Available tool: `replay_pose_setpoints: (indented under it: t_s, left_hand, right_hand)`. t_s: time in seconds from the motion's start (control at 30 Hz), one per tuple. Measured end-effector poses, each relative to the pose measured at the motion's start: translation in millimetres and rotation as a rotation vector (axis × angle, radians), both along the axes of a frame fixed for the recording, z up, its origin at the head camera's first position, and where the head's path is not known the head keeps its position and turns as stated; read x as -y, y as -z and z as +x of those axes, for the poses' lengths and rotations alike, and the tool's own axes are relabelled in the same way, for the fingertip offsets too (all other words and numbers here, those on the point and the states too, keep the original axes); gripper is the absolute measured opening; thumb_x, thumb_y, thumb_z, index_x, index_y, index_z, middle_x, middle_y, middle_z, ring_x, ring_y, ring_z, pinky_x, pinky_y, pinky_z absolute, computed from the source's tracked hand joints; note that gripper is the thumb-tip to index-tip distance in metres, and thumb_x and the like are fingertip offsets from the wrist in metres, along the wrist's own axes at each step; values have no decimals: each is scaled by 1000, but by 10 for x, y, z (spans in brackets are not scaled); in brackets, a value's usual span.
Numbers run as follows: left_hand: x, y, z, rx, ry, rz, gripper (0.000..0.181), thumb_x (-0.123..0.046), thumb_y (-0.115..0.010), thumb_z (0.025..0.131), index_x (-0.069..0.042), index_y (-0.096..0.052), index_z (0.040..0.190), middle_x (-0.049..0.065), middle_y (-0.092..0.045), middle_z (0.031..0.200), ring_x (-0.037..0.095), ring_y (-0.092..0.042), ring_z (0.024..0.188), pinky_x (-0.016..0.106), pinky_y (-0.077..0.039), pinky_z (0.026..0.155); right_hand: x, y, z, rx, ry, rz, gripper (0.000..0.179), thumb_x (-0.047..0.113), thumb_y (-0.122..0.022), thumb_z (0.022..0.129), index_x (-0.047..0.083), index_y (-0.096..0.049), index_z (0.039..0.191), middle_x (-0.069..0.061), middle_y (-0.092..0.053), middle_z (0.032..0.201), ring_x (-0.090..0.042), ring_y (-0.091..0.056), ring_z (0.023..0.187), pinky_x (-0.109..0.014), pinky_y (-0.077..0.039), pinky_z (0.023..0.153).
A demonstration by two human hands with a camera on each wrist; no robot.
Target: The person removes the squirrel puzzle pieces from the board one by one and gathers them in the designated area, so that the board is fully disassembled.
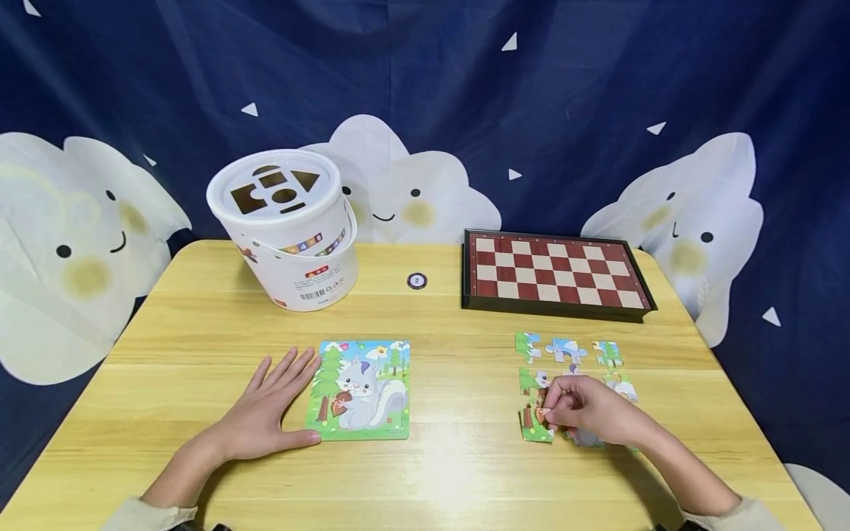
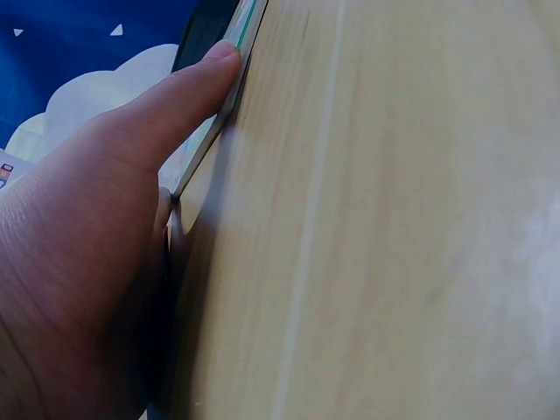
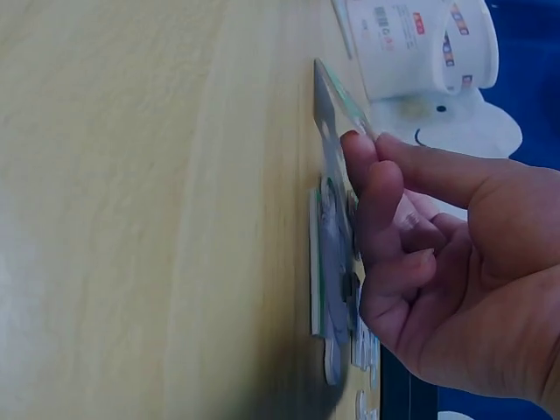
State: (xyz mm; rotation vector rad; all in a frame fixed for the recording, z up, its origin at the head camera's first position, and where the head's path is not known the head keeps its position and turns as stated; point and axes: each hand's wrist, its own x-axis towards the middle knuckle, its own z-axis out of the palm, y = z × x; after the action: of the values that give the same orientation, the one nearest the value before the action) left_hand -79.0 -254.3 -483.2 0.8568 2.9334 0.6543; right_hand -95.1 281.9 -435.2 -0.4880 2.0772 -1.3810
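Observation:
My right hand (image 1: pixel 587 409) pinches a jigsaw piece (image 1: pixel 536 426) between thumb and fingertips, at the lower left of a spread of loose pieces. This piece shows a tree trunk and grass; in the right wrist view the pinched piece (image 3: pixel 344 92) tilts above the table. Other loose pieces, such as a sky piece (image 1: pixel 566 349), lie spaced in rows, some hidden under the hand. On the left stands a complete squirrel picture (image 1: pixel 361 391), flat on the table. My left hand (image 1: pixel 268 409) lies beside it with fingers spread, thumb and fingertips at its left edge.
A white lidded bucket (image 1: pixel 292 236) with shaped holes stands at the back left. Behind the loose pieces lies a red-and-white checkered game board (image 1: pixel 558 273) in a black frame. Between them sits a small round disc (image 1: pixel 417 281). A blue cloth (image 1: pixel 425 66) hangs behind the table.

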Motion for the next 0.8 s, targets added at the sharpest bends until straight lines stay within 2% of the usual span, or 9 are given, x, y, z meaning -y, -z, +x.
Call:
replay_pose_setpoints:
  t_s: [0.1, 0.27, 0.4, 0.7, 0.8]
  left_hand:
    - [15, 13, 0, -10, 2, 3, 107, -64, -73, 84, -10, -24, 163, 15, -25, 167, 35, -12, 155, 40, 13, 122]
    - [-12, -70, 18, 60, -16, -1, 107, -64, -72, 85, -9, -24, 163, 15, -23, 167, 39, -13, 155, 47, 9, 123]
    - [-20, -73, 19, 78, -21, -12, 107, -66, -70, 85, -9, -24, 163, 15, -23, 168, 40, -13, 154, 48, 9, 123]
    - [-13, -50, 4, 38, -3, 10, 105, -63, -72, 85, -10, -25, 162, 16, -25, 167, 39, -13, 154, 44, 11, 123]
    - [-16, -62, 1, 63, -7, 14, 106, -63, -72, 85, -10, -25, 163, 15, -24, 167, 40, -13, 154, 45, 11, 123]
  right_hand:
    - [5, 7, 9, -26, 27, 51, 11, 7, -66, 99, -3, -61, 97, -12, -69, 83, -14, -59, 63, -28, -53, 56]
    - [12, -3, 6, -99, 40, 126, 10, 8, -70, 96, 2, -63, 94, -5, -64, 80, -9, -54, 64, -25, -48, 57]
    - [-8, -5, -8, -126, 36, 131, 7, 5, -69, 96, 2, -63, 95, -4, -60, 81, -8, -52, 66, -25, -46, 59]
    - [-32, -17, -21, -200, 50, 130, 3, 2, -67, 97, 3, -65, 99, -6, -58, 86, -7, -51, 67, -25, -43, 55]
    - [-43, -23, -35, -243, 54, 135, 4, 5, -67, 97, 4, -66, 100, -5, -60, 87, -7, -50, 68, -24, -43, 55]
